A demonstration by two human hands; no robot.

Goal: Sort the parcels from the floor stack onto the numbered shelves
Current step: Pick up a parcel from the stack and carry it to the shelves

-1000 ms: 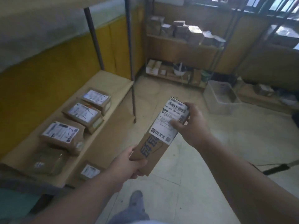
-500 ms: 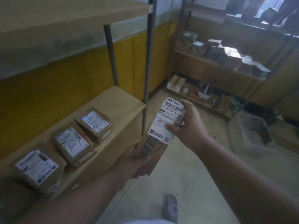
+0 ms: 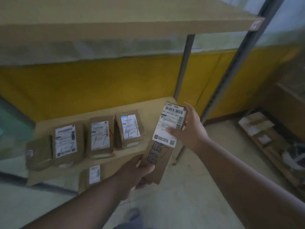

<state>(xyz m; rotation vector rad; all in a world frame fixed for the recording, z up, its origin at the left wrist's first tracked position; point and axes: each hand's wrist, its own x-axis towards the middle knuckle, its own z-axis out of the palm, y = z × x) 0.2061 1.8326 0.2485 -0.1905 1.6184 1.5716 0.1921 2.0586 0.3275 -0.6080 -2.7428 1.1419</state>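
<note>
I hold a long brown parcel with a white shipping label in both hands, over the right end of the low shelf. My left hand grips its near end from below. My right hand grips its far end, thumb on the label. On the low shelf stand three brown parcels with white labels in a row, a flatter wrapped parcel to their left, and a small parcel near the front edge.
An upper shelf board hangs over the low shelf, carried by grey metal posts. A yellow wall stands behind. At the right, another low rack holds packets and a white bowl. My foot shows at the bottom.
The view has swung left and closer to the low shelf, so the parcels there are nearer and more central. Both hands keep their grip on the long parcel, now over the shelf's right end.
</note>
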